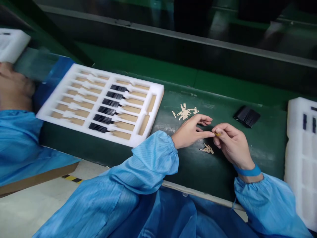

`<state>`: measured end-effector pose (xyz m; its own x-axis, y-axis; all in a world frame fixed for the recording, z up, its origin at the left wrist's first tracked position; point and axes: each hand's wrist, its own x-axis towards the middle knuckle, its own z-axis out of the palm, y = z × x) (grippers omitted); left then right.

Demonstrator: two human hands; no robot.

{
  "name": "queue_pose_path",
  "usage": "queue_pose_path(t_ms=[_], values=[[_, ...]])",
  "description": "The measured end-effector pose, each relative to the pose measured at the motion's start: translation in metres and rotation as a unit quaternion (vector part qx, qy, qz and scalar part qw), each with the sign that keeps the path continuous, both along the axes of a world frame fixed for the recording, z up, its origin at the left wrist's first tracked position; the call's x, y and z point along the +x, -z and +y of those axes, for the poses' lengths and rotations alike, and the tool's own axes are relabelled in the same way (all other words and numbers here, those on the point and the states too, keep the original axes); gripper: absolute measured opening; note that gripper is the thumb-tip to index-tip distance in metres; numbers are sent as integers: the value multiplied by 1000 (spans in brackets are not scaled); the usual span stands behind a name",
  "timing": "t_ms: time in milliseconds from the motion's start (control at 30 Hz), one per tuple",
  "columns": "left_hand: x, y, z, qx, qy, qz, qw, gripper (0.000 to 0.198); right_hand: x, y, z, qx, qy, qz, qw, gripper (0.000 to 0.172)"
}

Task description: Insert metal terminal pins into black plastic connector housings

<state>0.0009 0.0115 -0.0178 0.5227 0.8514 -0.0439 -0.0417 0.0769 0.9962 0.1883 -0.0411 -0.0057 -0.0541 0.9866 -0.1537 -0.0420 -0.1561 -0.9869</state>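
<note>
My right hand [234, 143], with a blue band at its wrist, pinches a small yellowish piece [217, 134] between thumb and fingers; most of it is hidden. Reaching in from the left, my left hand [192, 131] has its thumb stretched to the fingertips of my right hand, its other fingers apart from the thumb. Just beyond my left hand lies a loose pile of small flat cream-coloured pieces [184, 113]. A smaller heap of similar pieces [207, 148] lies below, between the hands. A black ribbed block [247, 116] rests on the green worktop behind my right hand.
To the left, a white foam tray [111, 79] holds several black ribbed parts [109, 103] in its slots. Another white foam tray [294, 148] stands at the right edge. At far left are another person's hand [15, 87] and blue sleeve, near more white foam [15, 43].
</note>
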Motion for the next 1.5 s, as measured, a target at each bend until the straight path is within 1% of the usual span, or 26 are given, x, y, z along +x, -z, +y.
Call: queue_pose_path(t_ms=[67, 133, 167, 267, 300, 400, 500, 567, 633, 667, 700, 800, 900, 933, 967, 1000, 1033, 1067, 1100, 1133, 1167, 1200, 1267, 1333, 1400, 1500], values=[[0, -1, -1, -8, -16, 19, 1000, 42, -1, 2, 0, 24, 46, -39, 998, 17], [-1, -2, -2, -22, -21, 36, 999, 33, -4, 3, -1, 55, 77, -91, 991, 18], [-1, -2, -2, -32, -19, 43, 998, 31, -5, 3, -2, 72, 83, -119, 987, 18], [-2, -5, -4, -69, -9, 61, 996, 40, -9, 2, -4, 126, 81, -192, 970, 20], [-1, -6, -4, -77, -11, 69, 995, 39, -10, 1, -5, 139, 80, -208, 965, 20], [0, -7, -5, -106, -15, 74, 991, 25, -12, 0, -6, 149, 80, -214, 962, 20], [0, -6, -4, -126, -12, 58, 990, 15, -12, -1, -6, 135, 83, -206, 966, 21], [-1, -5, -4, -100, -19, 64, 993, 14, -12, 0, -5, 117, 84, -202, 969, 25], [-3, -4, -4, -48, -27, 88, 995, 14, -11, 1, -4, 96, 83, -191, 973, 36], [-4, -4, -5, -18, -30, 105, 994, 13, -10, 1, -3, 90, 78, -191, 974, 38], [-5, -4, -5, 11, -31, 123, 992, 13, -9, 2, -2, 90, 69, -197, 974, 36], [-7, -7, -8, 85, -22, 171, 981, 10, -6, 1, 0, 109, 19, -239, 965, 17], [-8, -11, -9, 115, -4, 192, 975, 10, -1, 0, 3, 114, -23, -248, 962, 15], [-8, -12, -9, 113, -1, 193, 975, 12, 1, 0, 5, 114, -22, -240, 964, 15], [-8, -12, -9, 108, -1, 191, 976, 13, 3, 0, 6, 115, -7, -230, 966, 14], [-8, -12, -9, 102, -4, 188, 977, 16, 6, 1, 7, 120, 26, -226, 966, 14], [-8, -12, -9, 97, -7, 186, 978, 18, 10, 1, 9, 130, 76, -231, 961, 13], [-8, -12, -9, 95, -10, 183, 978, 19, 15, 1, 11, 146, 133, -248, 948, 13], [-8, -11, -9, 95, -12, 180, 979, 19, 20, 2, 13, 162, 184, -277, 929, 12], [-7, -11, -9, 96, -13, 177, 979, 19, 26, 3, 15, 177, 221, -319, 905, 14], [-7, -11, -9, 97, -13, 175, 980, 19, 32, 3, 17, 190, 239, -368, 878, 18], [-7, -11, -9, 99, -13, 175, 980, 19, 39, 4, 18, 200, 241, -420, 852, 26], [-7, -11, -9, 102, -12, 178, 979, 20, 50, 7, 22, 205, 219, -516, 803, 42], [-7, -12, -10, 106, -11, 181, 978, 20, 60, 10, 24, 203, 195, -575, 768, 50], [-7, -13, -9, 111, -15, 181, 977, 19, 66, 13, 25, 201, 172, -598, 757, 52], [-7, -13, -9, 114, -30, 176, 977, 18, 71, 14, 25, 208, 153, -593, 763, 48]])
